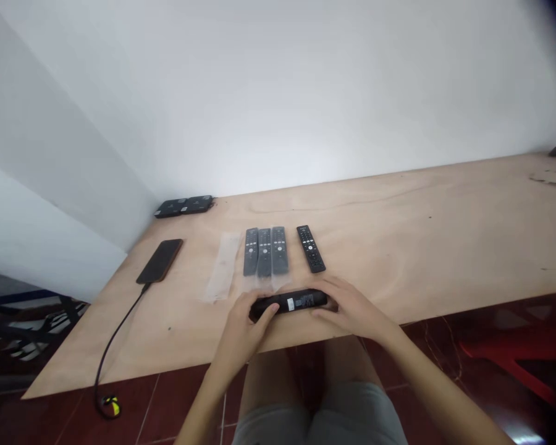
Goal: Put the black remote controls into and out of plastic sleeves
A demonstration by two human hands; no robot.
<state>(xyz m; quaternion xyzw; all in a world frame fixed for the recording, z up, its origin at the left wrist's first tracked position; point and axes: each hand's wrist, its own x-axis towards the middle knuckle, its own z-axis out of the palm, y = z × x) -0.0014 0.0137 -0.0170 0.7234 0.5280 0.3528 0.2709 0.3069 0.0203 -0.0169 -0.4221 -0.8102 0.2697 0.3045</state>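
Note:
Both my hands hold a black remote control [290, 303] lying crosswise, back side up with a small white label, just above the table's near edge. My left hand [245, 324] grips its left end with fingers curled round it. My right hand [352, 306] wraps its right end. Just beyond it lie three grey remotes [264, 251] side by side in clear plastic sleeves, and a bare black remote [311, 248] to their right. An empty clear plastic sleeve [223, 272] lies to their left.
A dark phone [160, 260] lies at the left of the wooden table [445, 247], its black cable [115, 337] trailing over the near edge. A black power strip [184, 206] sits by the white wall. A red stool [514, 358] stands on the floor at right.

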